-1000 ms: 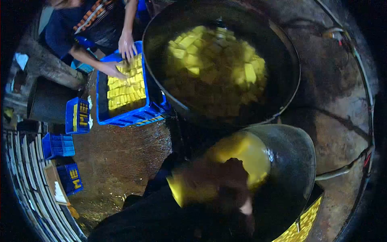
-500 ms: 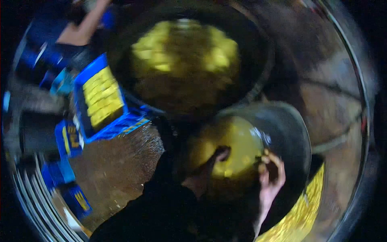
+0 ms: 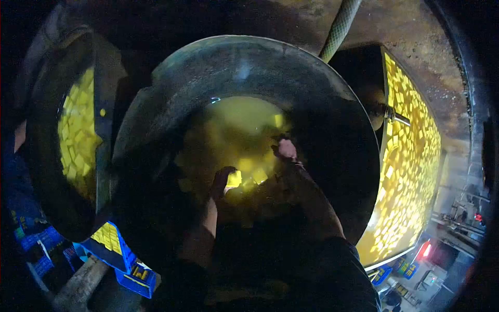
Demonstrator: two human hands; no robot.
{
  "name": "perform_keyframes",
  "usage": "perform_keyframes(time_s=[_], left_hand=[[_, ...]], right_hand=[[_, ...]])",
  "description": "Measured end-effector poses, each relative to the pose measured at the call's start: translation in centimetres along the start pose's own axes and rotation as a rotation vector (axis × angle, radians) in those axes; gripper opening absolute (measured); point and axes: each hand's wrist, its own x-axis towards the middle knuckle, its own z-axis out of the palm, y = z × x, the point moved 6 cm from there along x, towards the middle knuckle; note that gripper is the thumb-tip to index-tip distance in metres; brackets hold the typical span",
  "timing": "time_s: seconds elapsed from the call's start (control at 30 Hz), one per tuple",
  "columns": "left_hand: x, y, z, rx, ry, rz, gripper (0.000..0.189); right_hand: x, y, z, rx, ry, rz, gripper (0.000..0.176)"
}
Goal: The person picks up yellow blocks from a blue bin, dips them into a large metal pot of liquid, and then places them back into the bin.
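Half a second on, looked straight down into the pan, sharp and in the middle. Before that, saw it low, off to the right and all blurred. Found a blue crate only at the bottom left, where before it sat higher up. Saw a second pan of yellow pieces on the left and a tray of them on the right. Most likely meant the turning was over and the work sat right in front, close over the blocks.

Saw both arms reaching up from the bottom edge into the yellow water. Found the left hand bent at the wrist, fingers curled down, touching one of the blocks at the top of the water. Could not tell whether pinched or only pushed. Found the right hand further in, fingers bunched together and dipped at the water. Could not tell what was held there, if anything. Saw the blocks floating between and just below the two hands, near the middle of the pan. Saw a hose hanging over the far rim.
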Motion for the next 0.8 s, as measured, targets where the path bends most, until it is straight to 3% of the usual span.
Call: perform_keyframes(time_s=[0.07, 0.1, 0.17, 0.2, 0.23, 0.3, 0.33, 0.37, 0.4, 0.43, 0.5, 0.53, 0.57, 0.6, 0.63, 0.67, 0.7, 0.77, 0.8], left_hand=[[-0.5, 3.4, 2.0, 0.643, -0.112, 0.438, 0.031], [-0.6, 4.4, 2.6, 0.658, -0.118, 0.428, 0.031], [-0.1, 4.6, 2.6, 0.466, -0.037, 0.101, 0.030], [0.3, 4.3, 2.2, 0.473, -0.042, 0.092, 0.030], [0.8, 4.0, 1.5, 0.553, -0.059, 0.199, 0.029], [0.9, 3.9, 1.3, 0.630, -0.080, 0.300, 0.028], [0.8, 4.4, 2.0, 0.432, -0.127, 0.270, 0.030], [0.7, 4.7, 2.5, 0.233, -0.172, 0.238, 0.031], [0.6, 5.7, 3.4, 0.228, -0.176, 0.235, 0.031], [0.6, 6.4, 4.3, 0.407, -0.181, 0.198, 0.034], [1.6, 5.5, 3.4, 0.583, -0.184, 0.160, 0.038], [2.6, 4.3, 2.5, 0.328, -0.196, 0.153, 0.033], [3.3, 3.6, 1.8, 0.075, -0.207, 0.144, 0.029], [3.6, 3.6, 1.8, 0.073, -0.207, 0.143, 0.029], [3.3, 5.6, 3.3, 0.415, -0.214, 0.286, 0.029], [3.0, 6.9, 4.5, 0.759, -0.216, 0.426, 0.030], [2.8, 7.3, 5.5, 0.760, -0.214, 0.423, 0.030], [2.9, 8.0, 5.9, 0.288, -0.057, 0.364, 0.028], [2.7, 9.0, 6.3, 0.289, -0.054, 0.363, 0.028]], right_hand=[[3.2, 0.6, 6.4, -0.145, 0.497, -0.306, 0.028], [4.1, 1.1, 9.8, -0.254, 0.763, -0.408, 0.027], [2.5, -0.8, 8.0, -0.317, 0.782, -0.372, 0.024], [1.3, -2.0, 6.0, -0.393, 0.799, -0.356, 0.023], [0.3, -3.4, 2.9, -0.393, 0.794, -0.347, 0.023], [0.5, -3.7, 2.0, -0.185, -0.251, -0.065, 0.022], [0.6, -3.1, 2.0, -0.187, -0.252, -0.060, 0.022], [0.9, -2.2, 1.4, 0.061, -0.175, -0.065, 0.021], [1.0, -1.5, 0.5, 0.306, -0.095, -0.071, 0.021], [1.2, -0.8, 0.2, 0.302, -0.096, -0.067, 0.021], [2.4, 0.4, -2.1, 1.081, 0.048, -0.126, 0.022], [4.6, 2.7, 0.0, 1.425, 0.013, -0.022, 0.023], [5.4, 2.2, -2.0, 0.707, 0.289, -0.328, 0.022], [4.1, 0.5, -5.1, 0.338, 0.298, -0.231, 0.021], [2.5, -1.7, -8.6, -0.030, 0.300, -0.131, 0.020], [5.2, -0.6, -7.2, 0.000, 0.152, 0.043, 0.011], [5.9, -1.0, -6.7, 0.002, 0.148, 0.043, 0.011], [6.6, -3.4, -6.3, -0.208, 0.297, -0.242, 0.021], [10.7, 1.8, 0.7, 0.238, 0.234, -0.459, 0.016]])
